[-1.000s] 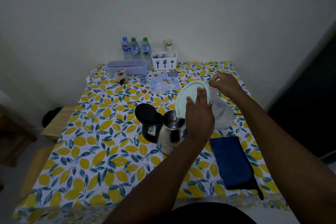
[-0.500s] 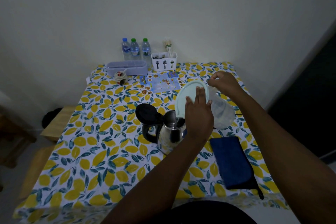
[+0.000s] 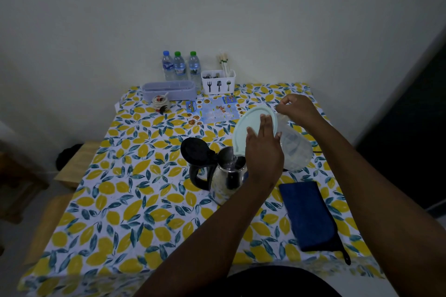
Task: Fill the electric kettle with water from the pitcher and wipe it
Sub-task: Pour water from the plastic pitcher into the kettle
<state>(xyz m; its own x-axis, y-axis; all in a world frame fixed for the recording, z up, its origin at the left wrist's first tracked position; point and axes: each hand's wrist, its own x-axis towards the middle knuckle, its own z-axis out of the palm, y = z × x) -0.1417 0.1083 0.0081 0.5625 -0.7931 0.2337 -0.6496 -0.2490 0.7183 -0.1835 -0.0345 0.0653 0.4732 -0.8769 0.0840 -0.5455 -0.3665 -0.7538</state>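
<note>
Right hand [image 3: 299, 111] raised pitcher [image 3: 295, 149] slightly; left hand [image 3: 264, 149] flat on lid [image 3: 248, 128].

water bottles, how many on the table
3, in a row at the table's far edge: blue-capped bottle on the left, middle green-capped bottle, right green-capped bottle beside the cutlery holder. None seems hidden.

Home dining corner, by the look of it. Small table [image 3: 79, 270] w/ lemon-print tablecloth [image 3: 125, 200], pushed vs. a bare white wall [image 3: 217, 7]. Along the far edge: 3 water bottles [image 3: 180, 67], white cutlery caddy [image 3: 218, 83] w/ fork & spoon icons, chopsticks [image 3: 225, 62] sticking out, and a lidded plastic box [image 3: 169, 90]. Food menu leaflet [image 3: 214, 111] lies flat in front of the caddy. Electric kettle [image 3: 226, 176] mid-table, wooden bench [image 3: 74, 166] off the left edge.
</note>
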